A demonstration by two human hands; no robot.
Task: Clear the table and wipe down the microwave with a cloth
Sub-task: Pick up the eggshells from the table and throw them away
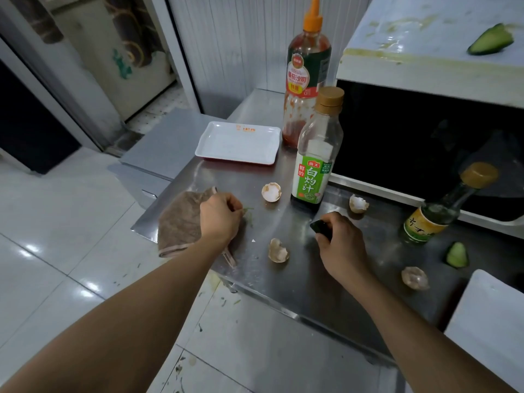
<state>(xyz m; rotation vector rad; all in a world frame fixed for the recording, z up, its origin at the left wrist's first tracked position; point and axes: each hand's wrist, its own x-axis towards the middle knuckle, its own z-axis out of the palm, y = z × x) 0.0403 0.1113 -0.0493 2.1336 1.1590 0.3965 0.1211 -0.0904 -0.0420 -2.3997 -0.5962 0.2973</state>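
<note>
Around the right hand (341, 245), gripping a dark piece, eggshells (271, 192) littered the tabletop (297, 282); left hand (219, 215) pinched scraps; microwave (425, 52) unwiped.

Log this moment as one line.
left hand: pinching green scrap | right hand: gripping dark piece | eggshells: on table

Dim, cool indoor light from overhead. Bright glare spots on the glossy white floor tiles (31, 248); soft sheen across the brushed stainless steel table (283, 282). The black glass microwave door (411, 137) reflects faint shapes. Shadows weak, diffuse. Strong wide-angle bending at edges, forearms stretched. Focus mostly sharp, slight softness in corners.
</note>
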